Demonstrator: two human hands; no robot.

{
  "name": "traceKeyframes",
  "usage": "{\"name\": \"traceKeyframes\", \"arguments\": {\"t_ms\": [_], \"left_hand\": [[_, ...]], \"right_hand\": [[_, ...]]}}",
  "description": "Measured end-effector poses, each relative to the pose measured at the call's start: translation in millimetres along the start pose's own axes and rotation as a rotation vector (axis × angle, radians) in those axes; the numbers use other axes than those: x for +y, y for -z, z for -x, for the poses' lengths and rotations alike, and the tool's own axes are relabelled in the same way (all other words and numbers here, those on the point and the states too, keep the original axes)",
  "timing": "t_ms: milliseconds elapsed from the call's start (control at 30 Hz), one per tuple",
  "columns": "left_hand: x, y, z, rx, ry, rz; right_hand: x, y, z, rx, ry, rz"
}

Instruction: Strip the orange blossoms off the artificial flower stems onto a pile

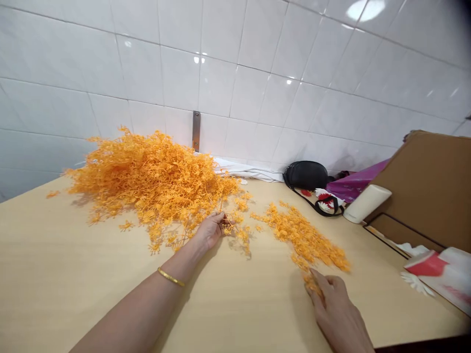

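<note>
Your left hand [212,230] pinches the stem of an orange sprig [242,236] between thumb and fingers, just beside the big orange heap [147,179], which spreads over the left half of the table [235,309] toward the wall [221,63]. Your right hand [338,306] has its fingers closed on another orange sprig [312,283] at the near end of the smaller orange pile [305,235]. A broad stretch of pale tabletop runs between your forearms, and a narrower strip separates heap from pile. The table's far edge meets the wall; its near edge shows at lower right, beyond your right hand. On that side, your room is bounded by the black bag [306,175], cream bottle [368,203], cardboard box [430,181] and white-and-red packet [449,274]. The bottle's faint mark and the packet's red lettering are too blurred to read.
</note>
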State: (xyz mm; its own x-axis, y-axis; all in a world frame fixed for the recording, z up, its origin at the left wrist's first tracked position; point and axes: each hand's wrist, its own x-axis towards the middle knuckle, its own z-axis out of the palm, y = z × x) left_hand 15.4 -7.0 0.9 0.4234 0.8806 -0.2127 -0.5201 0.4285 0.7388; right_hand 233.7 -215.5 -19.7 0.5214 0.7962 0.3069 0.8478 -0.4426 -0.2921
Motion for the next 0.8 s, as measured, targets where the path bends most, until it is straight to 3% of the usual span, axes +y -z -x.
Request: {"name": "traceKeyframes", "arguments": {"t_ms": [100, 167, 200, 267, 333, 400, 467, 533, 667, 800], "left_hand": [[1.5, -1.9, 5.3, 0.021, 0.005, -0.001], [2.2, -2.2, 7.4, 0.014, 0.011, -0.012], [2.3, -2.1, 7.6, 0.008, 0.014, -0.019], [1.9, -1.4, 7.1, 0.006, 0.014, -0.021], [1.1, -0.8, 5.9, 0.018, 0.012, 0.002], [0.4, -1.1, 5.5, 0.039, 0.006, 0.031], [0.4, -2.0, 6.4, 0.057, 0.005, 0.028], [1.2, -3.0, 8.0, 0.057, 0.019, -0.006], [4.6, -2.9, 9.6, 0.026, 0.082, -0.064], [7.4, -0.9, 7.8, -0.013, 0.178, -0.081]], "right_hand": [[-22.1, 3.1, -0.8, 0.162, 0.011, 0.009], [-50.6, 5.3, 2.9, 0.216, 0.067, -0.232], [-67.2, 4.9, 6.1, 0.168, 0.085, -0.42], [-102.7, 0.1, 14.0, -0.156, 0.063, -0.868], [-138.1, -8.8, 19.8, -0.548, -0.145, -1.295], [-169.9, -18.2, 19.2, -0.786, -0.371, -1.624], [-195.1, -25.7, 11.1, -0.776, -0.528, -1.848], [-213.0, -31.6, -1.8, -0.671, -0.627, -1.936], [-228.7, -43.8, -24.5, -0.555, -0.752, -1.849], [-227.9, -54.6, -30.1, -0.501, -0.744, -1.847]]}}
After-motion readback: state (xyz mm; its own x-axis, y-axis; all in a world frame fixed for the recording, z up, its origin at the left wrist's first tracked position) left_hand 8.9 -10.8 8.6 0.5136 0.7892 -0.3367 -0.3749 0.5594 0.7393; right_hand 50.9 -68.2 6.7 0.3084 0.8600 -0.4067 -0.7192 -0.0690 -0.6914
